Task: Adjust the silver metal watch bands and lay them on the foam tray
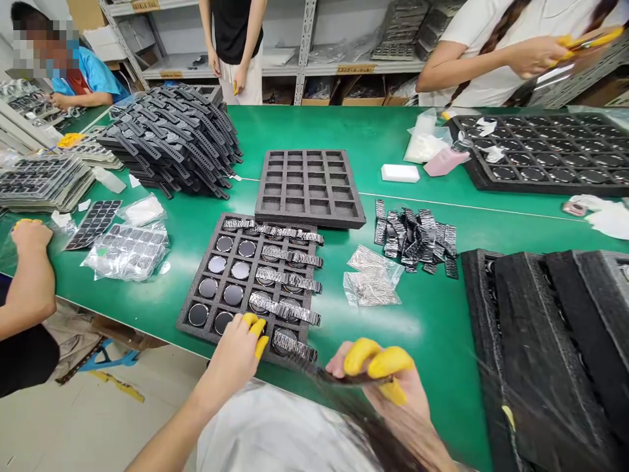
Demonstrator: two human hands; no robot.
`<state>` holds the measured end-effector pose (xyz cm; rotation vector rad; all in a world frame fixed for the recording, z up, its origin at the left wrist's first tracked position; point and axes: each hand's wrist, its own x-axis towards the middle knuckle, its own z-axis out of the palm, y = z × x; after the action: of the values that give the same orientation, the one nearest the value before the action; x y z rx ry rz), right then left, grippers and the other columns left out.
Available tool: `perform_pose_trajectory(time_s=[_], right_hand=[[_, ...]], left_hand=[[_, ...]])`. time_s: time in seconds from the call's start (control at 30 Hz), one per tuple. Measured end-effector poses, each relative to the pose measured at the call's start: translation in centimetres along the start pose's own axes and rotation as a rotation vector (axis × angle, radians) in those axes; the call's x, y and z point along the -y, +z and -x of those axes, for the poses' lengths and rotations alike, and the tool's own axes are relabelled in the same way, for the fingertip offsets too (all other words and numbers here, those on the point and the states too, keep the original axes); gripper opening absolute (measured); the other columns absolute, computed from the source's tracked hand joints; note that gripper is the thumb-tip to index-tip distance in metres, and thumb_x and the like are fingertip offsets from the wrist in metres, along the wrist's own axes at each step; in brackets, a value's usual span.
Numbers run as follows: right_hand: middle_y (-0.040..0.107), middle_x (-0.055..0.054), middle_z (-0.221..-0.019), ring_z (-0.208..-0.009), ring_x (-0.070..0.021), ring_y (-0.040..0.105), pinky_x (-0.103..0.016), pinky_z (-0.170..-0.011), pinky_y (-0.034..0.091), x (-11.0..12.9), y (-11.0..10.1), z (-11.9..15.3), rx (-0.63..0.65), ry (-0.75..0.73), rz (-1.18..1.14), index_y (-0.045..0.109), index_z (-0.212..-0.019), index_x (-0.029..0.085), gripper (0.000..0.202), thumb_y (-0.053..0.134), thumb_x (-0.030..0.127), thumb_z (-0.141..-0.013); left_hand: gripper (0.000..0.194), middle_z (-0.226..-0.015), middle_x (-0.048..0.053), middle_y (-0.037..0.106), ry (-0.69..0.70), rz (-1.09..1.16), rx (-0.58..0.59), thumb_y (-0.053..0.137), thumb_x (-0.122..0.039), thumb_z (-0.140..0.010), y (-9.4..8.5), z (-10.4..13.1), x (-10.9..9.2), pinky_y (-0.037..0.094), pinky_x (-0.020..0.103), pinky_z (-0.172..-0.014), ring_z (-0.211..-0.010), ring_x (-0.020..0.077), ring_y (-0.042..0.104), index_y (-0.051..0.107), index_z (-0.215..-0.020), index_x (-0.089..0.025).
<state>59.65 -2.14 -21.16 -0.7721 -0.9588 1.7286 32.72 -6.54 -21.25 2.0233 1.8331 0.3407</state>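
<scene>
Right hand (393,383) clasped a dark strip (356,379) just off the watch tray (196,333)

The strip lay between the thumb and the yellow-capped fingers of the right hand, above the near edge of the green table (334,321). Its far end pointed toward the tray's near right corner; strands of hair (339,396) crossed in front, so whether it touched the band there could not be told.

The left hand (236,354) reached over the tray's nearest row, yellow-capped fingertips down among the watches. Its own fingers hid what lay under them, so whether it gripped anything could not be told.

In the tray, round watch faces (233,294) filled the left columns, while metal bands (285,308) stretched across the right side and past its edge. A second foam tray (309,218) sat beyond it. To the right lay pin bags (373,288) and a heap of loose band pieces (417,239).
</scene>
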Motion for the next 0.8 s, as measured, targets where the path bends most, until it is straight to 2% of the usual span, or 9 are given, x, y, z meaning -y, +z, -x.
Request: perform_pose_trajectory(time_s=[0.1,0.17,0.27,0.33,0.4,0.53,0.63,0.73,0.8], right_hand=[[0.070,-0.002,-0.078,-0.066,-0.0214,0.069,-0.039,-0.061,0.060,1.1,-0.3,-1.6,-0.048,-0.143,-0.091,0.074,-0.086,0.032,0.017,0.080,0.047,-0.092],[0.069,-0.001,-0.078,-0.064,-0.0204,0.068,-0.036,-0.056,0.060,1.6,-0.5,-2.6,-0.040,-0.175,-0.100,0.074,-0.090,0.032,0.015,0.080,0.046,-0.093],[0.067,0.000,-0.078,-0.059,-0.0181,0.065,-0.030,-0.048,0.056,1.8,-0.6,-3.0,-0.061,-0.148,-0.112,0.071,-0.094,0.031,0.016,0.078,0.046,-0.095],[0.065,0.001,-0.078,-0.053,-0.0156,0.061,-0.025,-0.041,0.050,1.3,-0.7,-2.5,-0.074,-0.100,-0.121,0.068,-0.094,0.030,0.019,0.074,0.048,-0.097],[0.063,0.002,-0.077,-0.046,-0.0124,0.055,-0.022,-0.037,0.042,0.7,-0.8,-1.7,-0.101,-0.018,-0.140,0.064,-0.094,0.030,0.023,0.071,0.051,-0.099],[0.061,0.004,-0.072,-0.037,-0.0081,0.045,-0.019,-0.034,0.032,-0.8,-0.8,-0.3,-0.141,0.167,-0.223,0.058,-0.090,0.026,0.033,0.076,0.053,-0.095],[0.063,0.003,-0.070,-0.034,-0.0065,0.042,-0.018,-0.033,0.030,-1.6,-0.1,0.4,-0.125,0.253,-0.273,0.057,-0.088,0.024,0.040,0.082,0.054,-0.089],[0.065,0.003,-0.068,-0.033,-0.0060,0.042,-0.018,-0.034,0.030,-2.4,1.2,0.7,-0.106,0.304,-0.292,0.058,-0.089,0.022,0.042,0.082,0.056,-0.088],[0.065,0.003,-0.066,-0.033,-0.0062,0.042,-0.018,-0.034,0.029,-3.1,2.1,0.7,-0.076,0.343,-0.302,0.057,-0.088,0.021,0.042,0.081,0.056,-0.089]], left_hand=[[0.018,-0.120,0.019,0.071,0.041,-0.443,0.188,0.062,-0.015,-0.098,0.2,-0.1,0.2,0.055,0.048,-0.084,-0.111,0.0358,0.063,0.079,-0.104,-0.014],[0.018,-0.111,0.020,0.072,0.083,-0.570,0.256,0.062,-0.013,-0.096,0.2,-0.4,-0.4,0.053,0.048,-0.081,-0.109,0.0367,0.062,0.080,-0.096,-0.014],[0.018,-0.100,0.019,0.072,0.168,-0.627,0.275,0.062,-0.009,-0.092,-0.2,-1.0,-0.4,0.050,0.046,-0.078,-0.101,0.0346,0.063,0.080,-0.093,-0.012],[0.016,-0.106,0.018,0.072,0.275,-0.566,0.233,0.064,-0.015,-0.094,-0.5,-1.2,0.8,0.050,0.045,-0.080,-0.100,0.0326,0.064,0.079,-0.099,-0.011],[0.021,-0.113,0.016,0.073,0.374,-0.451,0.114,0.062,-0.021,-0.099,-0.4,-1.3,2.7,0.051,0.044,-0.087,-0.102,0.0295,0.066,0.076,-0.110,-0.010],[0.022,-0.113,0.012,0.077,0.419,-0.305,-0.124,0.060,-0.024,-0.104,0.6,-0.8,5.7,0.052,0.042,-0.096,-0.102,0.0270,0.069,0.071,-0.119,-0.011],[0.015,-0.108,0.010,0.078,0.284,-0.140,-0.126,0.064,-0.023,-0.102,0.6,-0.7,5.7,0.056,0.039,-0.088,-0.097,0.0270,0.072,0.071,-0.112,-0.014],[0.015,-0.095,0.005,0.079,-0.015,0.112,-0.073,0.063,-0.026,-0.103,-0.7,-1.2,4.0,0.055,0.031,-0.073,-0.081,0.0221,0.073,0.068,-0.115,-0.019],[0.016,-0.089,0.002,0.078,-0.126,0.258,-0.022,0.064,-0.031,-0.102,-1.6,-1.7,2.4,0.053,0.029,-0.070,-0.075,0.0199,0.072,0.068,-0.115,-0.021]])
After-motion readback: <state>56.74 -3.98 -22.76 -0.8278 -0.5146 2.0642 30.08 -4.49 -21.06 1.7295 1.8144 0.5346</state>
